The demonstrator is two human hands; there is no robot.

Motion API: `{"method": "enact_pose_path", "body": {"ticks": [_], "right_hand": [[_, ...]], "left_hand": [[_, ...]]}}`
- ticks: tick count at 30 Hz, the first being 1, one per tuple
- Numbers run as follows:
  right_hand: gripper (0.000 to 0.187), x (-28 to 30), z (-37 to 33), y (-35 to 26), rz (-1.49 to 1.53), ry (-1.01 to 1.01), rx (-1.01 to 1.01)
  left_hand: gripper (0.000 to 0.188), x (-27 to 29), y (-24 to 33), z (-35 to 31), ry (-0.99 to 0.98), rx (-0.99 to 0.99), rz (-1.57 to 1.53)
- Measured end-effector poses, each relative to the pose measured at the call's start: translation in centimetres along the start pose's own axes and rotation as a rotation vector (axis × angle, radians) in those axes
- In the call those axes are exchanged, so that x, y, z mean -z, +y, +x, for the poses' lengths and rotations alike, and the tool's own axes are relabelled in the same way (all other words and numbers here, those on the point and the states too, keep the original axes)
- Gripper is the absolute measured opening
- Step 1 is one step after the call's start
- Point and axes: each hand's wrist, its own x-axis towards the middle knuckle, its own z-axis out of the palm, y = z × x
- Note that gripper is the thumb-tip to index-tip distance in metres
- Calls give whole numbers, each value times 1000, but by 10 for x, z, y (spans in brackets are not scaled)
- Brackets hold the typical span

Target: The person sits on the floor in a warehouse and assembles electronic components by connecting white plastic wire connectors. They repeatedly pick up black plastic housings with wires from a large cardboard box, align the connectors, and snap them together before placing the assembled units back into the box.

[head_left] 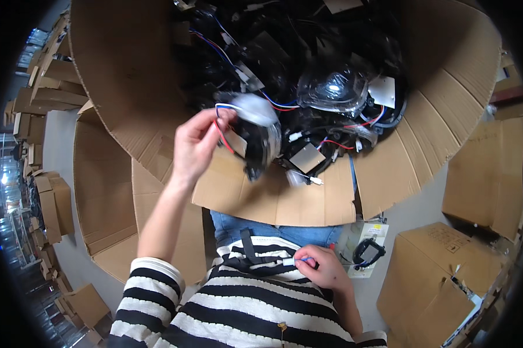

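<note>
My left hand (199, 139) is raised over the near edge of a large cardboard box (273, 188). Its fingers are closed on thin white, blue and red wires (222, 132). From these wires hangs a lamp unit (262, 136) with a clear lens and black housing, blurred by motion. Close to my waist, my right hand (325, 267) pinches a small white connector plug (289, 262) with bluish wire. Inside the box lie several similar lamp units (334, 87) with clear lenses, metallic plates and loose wires.
A light-coloured device (366, 240) with a black-framed part stands right of my waist. An open carton (105, 180) is at the left, and a closed carton (435, 272) sits at the lower right. Stacked cartons (55, 203) line the far left.
</note>
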Motion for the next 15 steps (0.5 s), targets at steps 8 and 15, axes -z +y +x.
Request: {"method": "enact_pose_path", "body": {"ticks": [8,15], "right_hand": [[8,4,-7,7,-6,16,-41],[8,-4,-1,6,-26,-34,-57]], "left_hand": [[11,-40,-52,-97,-78,140,-231],[13,33,-55,-156,-484,44,425]]}}
